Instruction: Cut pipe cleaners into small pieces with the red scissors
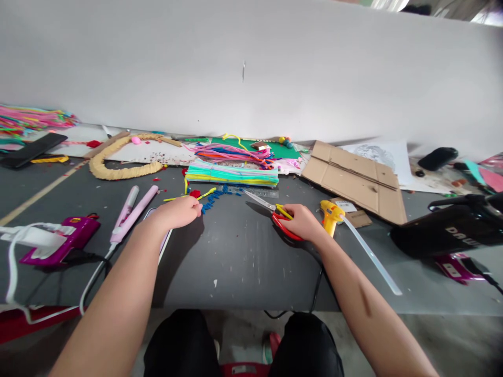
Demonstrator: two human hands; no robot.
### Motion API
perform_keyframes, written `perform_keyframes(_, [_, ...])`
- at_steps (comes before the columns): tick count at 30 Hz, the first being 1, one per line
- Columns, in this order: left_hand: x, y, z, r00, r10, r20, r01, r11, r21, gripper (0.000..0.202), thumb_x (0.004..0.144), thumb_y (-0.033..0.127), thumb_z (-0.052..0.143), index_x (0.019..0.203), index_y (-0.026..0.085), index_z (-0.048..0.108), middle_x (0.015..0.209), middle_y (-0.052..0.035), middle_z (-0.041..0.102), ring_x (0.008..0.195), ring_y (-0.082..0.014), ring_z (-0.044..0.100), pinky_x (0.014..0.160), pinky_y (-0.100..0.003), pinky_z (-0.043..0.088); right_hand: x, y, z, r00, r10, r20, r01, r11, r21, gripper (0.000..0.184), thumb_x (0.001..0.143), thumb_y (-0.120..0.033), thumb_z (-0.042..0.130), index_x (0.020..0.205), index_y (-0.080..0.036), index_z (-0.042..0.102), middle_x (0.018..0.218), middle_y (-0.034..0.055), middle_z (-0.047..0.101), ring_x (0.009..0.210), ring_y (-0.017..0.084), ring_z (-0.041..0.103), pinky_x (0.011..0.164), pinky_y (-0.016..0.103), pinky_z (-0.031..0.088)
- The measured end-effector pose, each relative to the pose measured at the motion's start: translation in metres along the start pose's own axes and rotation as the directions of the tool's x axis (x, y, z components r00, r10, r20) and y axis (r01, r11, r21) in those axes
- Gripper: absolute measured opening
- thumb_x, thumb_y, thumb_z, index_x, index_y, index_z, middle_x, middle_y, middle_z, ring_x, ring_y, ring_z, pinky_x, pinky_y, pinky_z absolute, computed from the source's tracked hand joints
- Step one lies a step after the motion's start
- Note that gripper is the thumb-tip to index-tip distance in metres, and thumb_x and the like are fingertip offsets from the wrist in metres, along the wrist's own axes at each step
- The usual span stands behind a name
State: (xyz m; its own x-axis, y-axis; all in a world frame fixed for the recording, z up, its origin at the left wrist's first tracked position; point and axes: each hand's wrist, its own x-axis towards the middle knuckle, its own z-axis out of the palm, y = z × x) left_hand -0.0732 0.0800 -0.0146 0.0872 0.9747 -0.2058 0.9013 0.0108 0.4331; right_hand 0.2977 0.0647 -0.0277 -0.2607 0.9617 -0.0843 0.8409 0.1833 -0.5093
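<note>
On the grey table my left hand (183,210) is closed, fingertips pinched together at the near end of a row of short blue pipe cleaner pieces (214,196). Whether a piece sits between those fingers is too small to make out. A yellow pipe cleaner (207,193) and a red fuzzy bit (195,193) lie just beyond it. Scissors (262,201) with red and yellow handles are in my right hand (302,222), blades slightly apart and pointing to the upper left. Behind the blades is a clear ruler (255,192), close to a bundle of turquoise and yellow pipe cleaners (231,174).
Beside my right hand stands a yellow glue gun (331,213) with a long glue stick. Cardboard (356,178) and a black bottle (448,228) lie farther right. To the left are a pink hair straightener (135,212), a purple power strip (65,241) and a tan wrapped ring (126,170).
</note>
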Motion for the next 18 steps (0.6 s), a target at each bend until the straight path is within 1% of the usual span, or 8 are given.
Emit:
perform_keyframes(5, [0.001, -0.006, -0.009, 0.994, -0.095, -0.054, 0.098, 0.993, 0.065, 0.014, 0.067, 0.037, 0.059, 0.064, 0.025, 0.066, 0.07, -0.0066, 0.071, 0.063, -0.0246, 0.063, 0.059, -0.031, 0.039, -0.001, -0.001, -0.001, 1.0, -0.003, 0.01, 0.003, 1.0, 0.011, 0.036, 0.079, -0.053, 0.053, 0.066, -0.021, 0.047, 0.06, -0.0019, 0.049, 0.06, 0.013, 0.039, 0.057, 0.028, 0.023])
perform_keyframes(8, [-0.003, -0.006, -0.011, 0.989, -0.124, -0.082, 0.13, 0.988, 0.079, 0.02, 0.075, 0.042, 0.056, 0.071, 0.025, 0.067, 0.072, -0.0064, 0.072, 0.06, -0.0243, 0.062, 0.057, -0.031, 0.037, -0.001, -0.003, -0.002, 1.0, 0.0, 0.01, 0.0, 1.0, 0.0, 0.036, 0.079, -0.054, 0.054, 0.066, -0.021, 0.048, 0.06, -0.0018, 0.049, 0.06, 0.013, 0.038, 0.057, 0.028, 0.023])
perform_keyframes(10, [-0.008, -0.002, -0.011, 0.991, -0.121, -0.058, 0.125, 0.989, 0.074, 0.027, 0.077, 0.05, 0.056, 0.072, 0.025, 0.066, 0.073, -0.0056, 0.071, 0.063, -0.0245, 0.063, 0.057, -0.031, 0.037, -0.001, -0.003, -0.002, 1.0, 0.002, 0.009, -0.002, 1.0, -0.003, 0.035, 0.079, -0.053, 0.054, 0.066, -0.021, 0.049, 0.06, -0.0017, 0.049, 0.059, 0.013, 0.038, 0.057, 0.028, 0.023])
perform_keyframes(12, [-0.013, 0.006, -0.009, 0.996, -0.073, -0.059, 0.076, 0.996, 0.04, 0.028, 0.075, 0.053, 0.061, 0.073, 0.025, 0.065, 0.076, -0.0045, 0.072, 0.068, -0.0236, 0.064, 0.058, -0.029, 0.038, -0.001, -0.004, -0.003, 1.0, 0.001, 0.006, -0.001, 1.0, 0.0, 0.034, 0.078, -0.052, 0.055, 0.065, -0.02, 0.049, 0.06, -0.0014, 0.05, 0.06, 0.013, 0.038, 0.057, 0.028, 0.023])
perform_keyframes(13, [-0.015, 0.012, -0.009, 0.996, -0.042, -0.084, 0.043, 0.999, 0.018, 0.027, 0.074, 0.052, 0.064, 0.073, 0.025, 0.065, 0.076, -0.0041, 0.072, 0.068, -0.0227, 0.063, 0.059, -0.029, 0.038, -0.002, -0.004, -0.003, 1.0, -0.001, 0.004, 0.001, 1.0, 0.003, 0.034, 0.078, -0.051, 0.055, 0.065, -0.02, 0.049, 0.061, -0.0013, 0.051, 0.06, 0.013, 0.038, 0.057, 0.028, 0.023])
perform_keyframes(15, [-0.016, 0.027, -0.005, 0.973, 0.02, -0.23, -0.03, 0.999, -0.041, 0.03, 0.078, 0.053, 0.062, 0.072, 0.024, 0.064, 0.071, -0.0033, 0.069, 0.067, -0.0207, 0.061, 0.059, -0.028, 0.037, -0.002, -0.004, -0.003, 1.0, -0.013, 0.0, 0.013, 1.0, 0.007, 0.034, 0.078, -0.051, 0.055, 0.065, -0.02, 0.049, 0.061, -0.0011, 0.051, 0.06, 0.013, 0.038, 0.057, 0.028, 0.023])
perform_keyframes(17, [-0.013, 0.046, 0.001, 0.934, 0.016, -0.358, -0.066, 0.989, -0.13, 0.042, 0.084, 0.06, 0.055, 0.067, 0.021, 0.061, 0.063, -0.0037, 0.064, 0.064, -0.0192, 0.058, 0.058, -0.028, 0.037, -0.003, -0.004, -0.002, 1.0, -0.03, -0.009, 0.03, 0.999, 0.012, 0.033, 0.079, -0.05, 0.055, 0.066, -0.02, 0.05, 0.062, -0.0009, 0.053, 0.06, 0.013, 0.039, 0.057, 0.028, 0.024])
perform_keyframes(18, [-0.009, 0.056, 0.005, 0.928, 0.011, -0.373, -0.104, 0.967, -0.231, 0.046, 0.086, 0.062, 0.051, 0.069, 0.02, 0.061, 0.067, -0.0041, 0.065, 0.065, -0.0181, 0.058, 0.059, -0.028, 0.038, -0.003, -0.004, -0.002, 0.999, -0.035, -0.018, 0.035, 0.999, 0.014, 0.033, 0.079, -0.05, 0.055, 0.066, -0.02, 0.051, 0.063, -0.0006, 0.054, 0.061, 0.013, 0.04, 0.057, 0.028, 0.024])
